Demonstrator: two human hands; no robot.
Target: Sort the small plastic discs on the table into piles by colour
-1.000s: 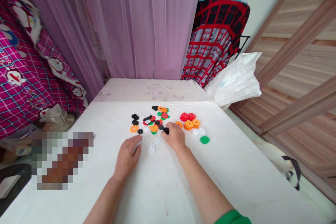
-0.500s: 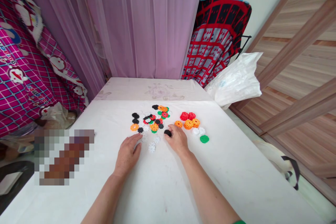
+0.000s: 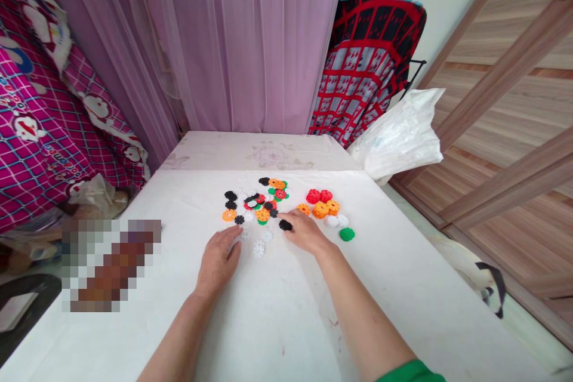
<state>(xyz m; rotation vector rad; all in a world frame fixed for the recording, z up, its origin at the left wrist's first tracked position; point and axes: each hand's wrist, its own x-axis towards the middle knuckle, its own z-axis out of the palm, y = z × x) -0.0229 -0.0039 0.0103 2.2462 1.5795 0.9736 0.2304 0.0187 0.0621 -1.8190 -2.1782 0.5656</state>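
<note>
Head view: the right hand [image 3: 307, 231] pinches a black stack [image 3: 285, 225] at its thumb side; the index fingertip is at or just beside a dark disc [image 3: 274, 213], which lies ahead and slightly left. Being round, this disc has no long axis, and the right hand is nearer. The left hand [image 3: 221, 256], thumb apart, fingers loosely curved, rests on the worktop [image 3: 264, 316], near white discs [image 3: 259, 248].

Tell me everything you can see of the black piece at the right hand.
The black piece is small and roundish with a notched rim, and looks like plastic. It sits face up or nearly so, just nearer than the mixed pile, its right edge against the right hand. Whether it is one disc or several, or lifted off the table, I can't tell.
</note>
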